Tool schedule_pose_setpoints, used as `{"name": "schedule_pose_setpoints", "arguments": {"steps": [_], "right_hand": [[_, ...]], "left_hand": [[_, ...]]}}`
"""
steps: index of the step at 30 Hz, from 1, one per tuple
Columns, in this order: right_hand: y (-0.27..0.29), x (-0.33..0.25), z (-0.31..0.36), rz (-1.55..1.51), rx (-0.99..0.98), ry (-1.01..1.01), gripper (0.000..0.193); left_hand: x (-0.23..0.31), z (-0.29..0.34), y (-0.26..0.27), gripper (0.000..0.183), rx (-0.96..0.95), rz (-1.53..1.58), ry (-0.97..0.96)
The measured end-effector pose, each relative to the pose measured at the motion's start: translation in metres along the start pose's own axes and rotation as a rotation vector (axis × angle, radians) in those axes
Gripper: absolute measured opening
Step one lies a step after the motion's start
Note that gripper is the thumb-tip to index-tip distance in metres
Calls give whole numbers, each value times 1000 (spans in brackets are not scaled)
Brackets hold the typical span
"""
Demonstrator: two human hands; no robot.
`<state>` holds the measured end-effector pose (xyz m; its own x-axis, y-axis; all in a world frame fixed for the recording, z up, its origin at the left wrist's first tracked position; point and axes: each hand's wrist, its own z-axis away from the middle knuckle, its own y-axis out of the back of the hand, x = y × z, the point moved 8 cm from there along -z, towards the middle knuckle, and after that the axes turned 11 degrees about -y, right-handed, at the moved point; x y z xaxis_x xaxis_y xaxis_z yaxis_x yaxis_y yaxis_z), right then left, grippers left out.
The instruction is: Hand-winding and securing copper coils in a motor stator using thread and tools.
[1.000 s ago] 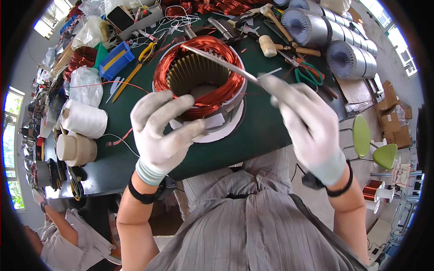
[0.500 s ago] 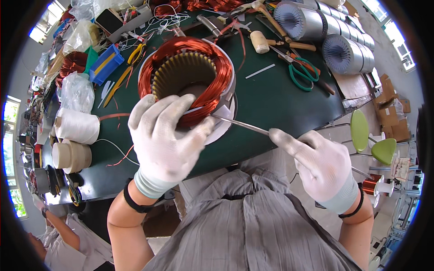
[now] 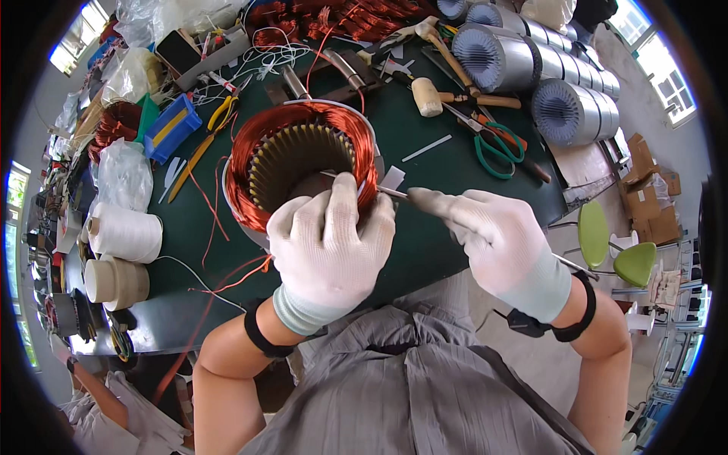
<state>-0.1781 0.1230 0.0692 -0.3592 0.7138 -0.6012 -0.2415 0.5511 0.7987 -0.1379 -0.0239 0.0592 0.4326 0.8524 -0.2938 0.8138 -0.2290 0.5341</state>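
A motor stator with red-copper coils round its top and a slotted bore stands on the dark green bench. My left hand, in a white glove, curls its fingers over the near right of the copper winding, thumb on the outer side. My gloved right hand grips a thin metal rod, forefinger stretched along it. The rod points left into the coils beside my left thumb, its tip hidden; its rear end shows behind my wrist. A white strip sticks out of the winding near the rod.
Green-handled scissors, a mallet and several metal cores lie to the right. On the left are thread spools, a blue bin and yellow-handled pliers. Red wires trail over the bench's near edge. A co-worker's arm shows at lower left.
The stator appears slightly lower and further left, with the view shifted. My left hand has moved right along its near rim. The right hand has come closer, so less rod shows between hand and coils.
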Motion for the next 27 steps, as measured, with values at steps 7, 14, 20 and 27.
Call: {"name": "schedule_pose_setpoints", "arguments": {"steps": [7, 14, 20, 27], "right_hand": [[0, 13, -7, 63, -90, -63, 59], [-44, 55, 6, -421, 153, 74, 52], [-41, 57, -5, -450, 73, 15, 50], [-14, 36, 8, -434, 69, 5, 45]], "left_hand": [[-101, -56, -20, 27, -405, 491, 166], [-117, -40, -77, 30, -503, 761, 216], [-134, -32, -52, 23, -269, 614, 454], [1, -45, -7, 37, -385, 99, -113]]}}
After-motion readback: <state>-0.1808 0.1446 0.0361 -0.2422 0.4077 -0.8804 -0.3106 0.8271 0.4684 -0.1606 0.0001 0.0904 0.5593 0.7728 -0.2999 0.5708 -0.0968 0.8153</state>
